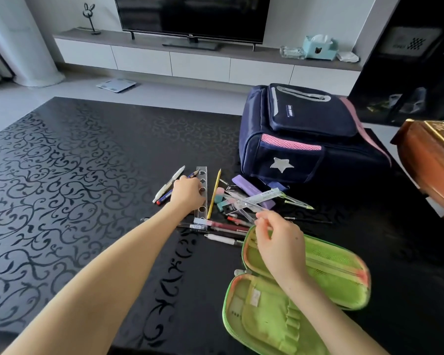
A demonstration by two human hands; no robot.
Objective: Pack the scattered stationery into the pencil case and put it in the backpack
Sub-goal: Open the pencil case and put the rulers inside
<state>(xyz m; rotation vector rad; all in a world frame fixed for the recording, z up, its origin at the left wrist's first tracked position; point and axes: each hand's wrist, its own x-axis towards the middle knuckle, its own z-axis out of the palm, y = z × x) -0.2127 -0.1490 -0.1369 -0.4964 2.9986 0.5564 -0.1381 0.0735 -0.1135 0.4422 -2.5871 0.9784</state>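
Our left hand's [187,193] fingers [199,192] curl over a dark pencil [194,174] beside the stencil ruler [201,203] at frame centre. Our right hand [280,242], its fingers blurred, pinches a clear ruler [246,206] above the open green pencil case [262,324] at lower right. Loose pens [223,224] lie between the hands. The backpack [305,139] stands at upper right, and the patterned worktop [62,175] stretches leftward to its edges.

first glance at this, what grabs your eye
The bright green pencil case stands out, lying unzipped and open at the lower right of the black patterned table, with the right hand over its far edge. Next comes the jumble of pens, pencils and rulers in the middle, where the left hand reaches in. Just behind it lies the navy backpack with pink trim and a silver star.
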